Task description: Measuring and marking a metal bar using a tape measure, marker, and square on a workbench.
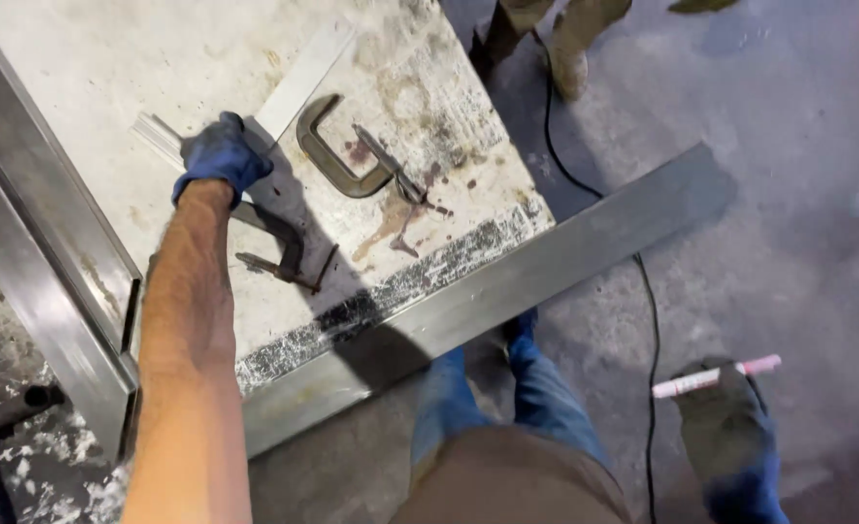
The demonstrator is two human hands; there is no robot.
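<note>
Stained and scuffed, the concrete surface (158, 58) is carrying two C-clamps while the gloved left hand (218, 155) is pressing closed on a flat metal strip (298, 82), steadying it, and the right hand (726, 412), low over the floor, is gripping a pink marker (716, 376).

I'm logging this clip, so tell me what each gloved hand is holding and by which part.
The right hand grips a pink-and-white marker near its middle. The left hand rests on a flat metal strip on the table; whether it grips it cannot be told.

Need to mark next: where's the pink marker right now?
Head view, lower right: the pink marker is in the gloved right hand, over the floor beside the black cable.
</note>
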